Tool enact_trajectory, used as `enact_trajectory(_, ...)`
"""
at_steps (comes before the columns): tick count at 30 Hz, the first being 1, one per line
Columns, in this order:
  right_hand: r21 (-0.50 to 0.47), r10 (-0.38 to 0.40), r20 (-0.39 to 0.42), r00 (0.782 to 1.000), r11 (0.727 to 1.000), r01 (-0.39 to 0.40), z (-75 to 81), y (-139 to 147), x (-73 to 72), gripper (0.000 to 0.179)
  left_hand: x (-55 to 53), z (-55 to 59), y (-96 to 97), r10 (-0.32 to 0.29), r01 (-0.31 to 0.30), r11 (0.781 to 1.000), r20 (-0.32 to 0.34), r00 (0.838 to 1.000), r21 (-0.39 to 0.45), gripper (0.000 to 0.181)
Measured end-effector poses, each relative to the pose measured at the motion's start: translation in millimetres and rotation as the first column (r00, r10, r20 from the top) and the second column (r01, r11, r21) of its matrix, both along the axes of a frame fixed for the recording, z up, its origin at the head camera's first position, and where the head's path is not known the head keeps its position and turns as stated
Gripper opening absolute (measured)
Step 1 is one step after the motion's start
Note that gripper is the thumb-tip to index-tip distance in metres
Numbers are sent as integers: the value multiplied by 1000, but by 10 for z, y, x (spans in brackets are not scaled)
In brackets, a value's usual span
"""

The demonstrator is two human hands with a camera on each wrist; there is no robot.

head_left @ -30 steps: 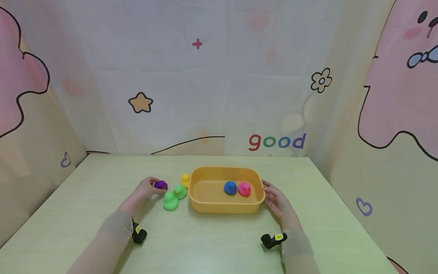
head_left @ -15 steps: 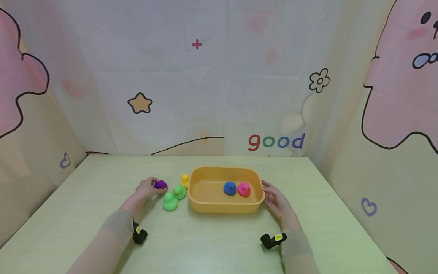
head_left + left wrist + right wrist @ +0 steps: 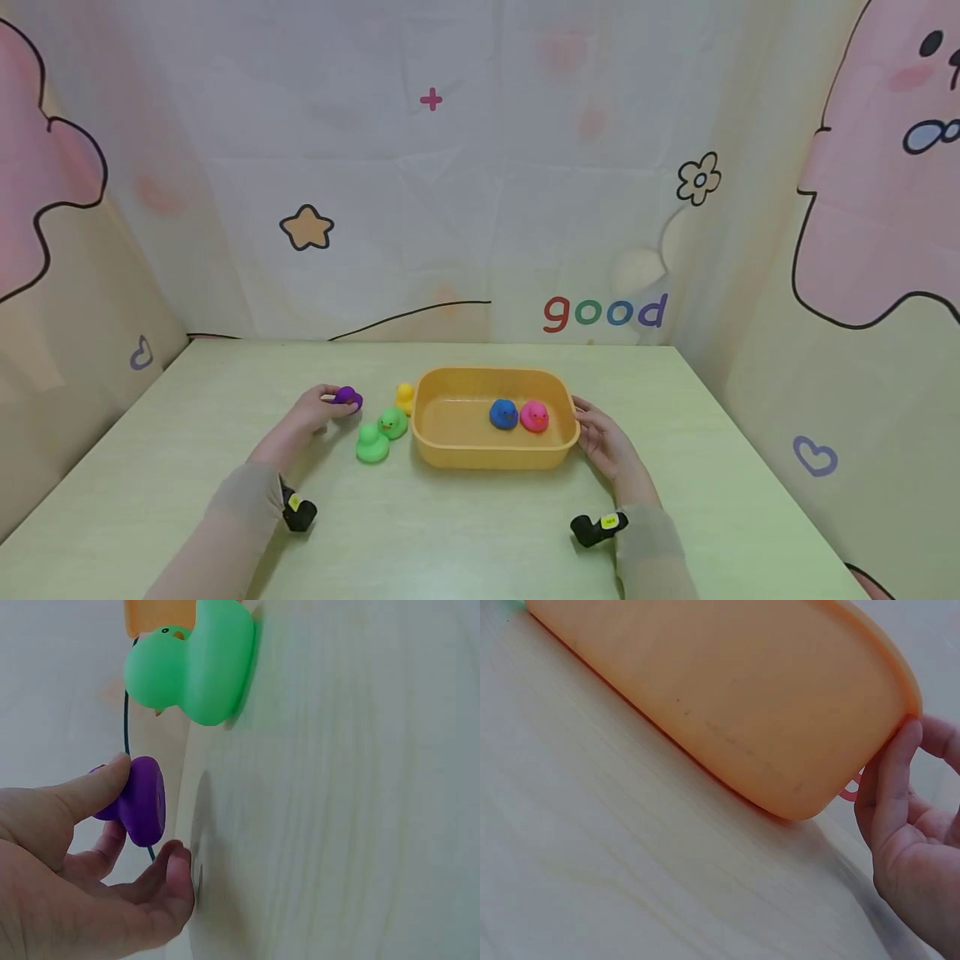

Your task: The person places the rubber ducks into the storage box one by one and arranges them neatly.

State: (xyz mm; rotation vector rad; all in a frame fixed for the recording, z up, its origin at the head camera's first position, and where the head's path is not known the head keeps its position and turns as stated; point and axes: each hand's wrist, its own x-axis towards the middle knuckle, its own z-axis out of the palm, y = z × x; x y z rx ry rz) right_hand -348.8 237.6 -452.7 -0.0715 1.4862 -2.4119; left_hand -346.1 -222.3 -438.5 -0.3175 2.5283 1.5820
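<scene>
My left hand (image 3: 311, 410) pinches a small purple rubber duck (image 3: 348, 398) between thumb and fingers. In the left wrist view the duck (image 3: 146, 801) is raised off the table, its flat base turned toward the tabletop. At the right end of a yellow-orange plastic basin (image 3: 480, 455), my right hand (image 3: 607, 442) holds the rim with its fingertips. The right wrist view shows the fingers (image 3: 894, 780) bent up against the underside of the rim. Inside the basin sit a blue duck (image 3: 504, 414) and a pink duck (image 3: 535, 416), side by side.
Two green ducks (image 3: 372, 443) stand close together left of the basin, and a yellow duck (image 3: 405, 397) stands against its left wall. The pale wood table (image 3: 450, 533) is backed by a printed cloth (image 3: 450, 208). Black wrist cameras (image 3: 300, 510) sit on both sleeves.
My left hand has lifted the purple duck off the table and drawn it slightly up and left, away from the green ducks. The right hand and basin stay put.
</scene>
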Motion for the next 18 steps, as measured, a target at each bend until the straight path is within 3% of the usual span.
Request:
enact_trajectory(5,-6,8,-15,1000,1000,-8,8,3,26,56,27,46,-3,-9,9,1000,-6,1000,28,59)
enact_trajectory(9,1,-5,-21,1000,1000,5,6,0,31,51,24,64,0,-18,21,993,-29,999,115,60)
enact_trajectory(18,35,-16,-22,1000,999,17,38,-3,38,53,27,145,56,-30,57,938,-83,996,343,63)
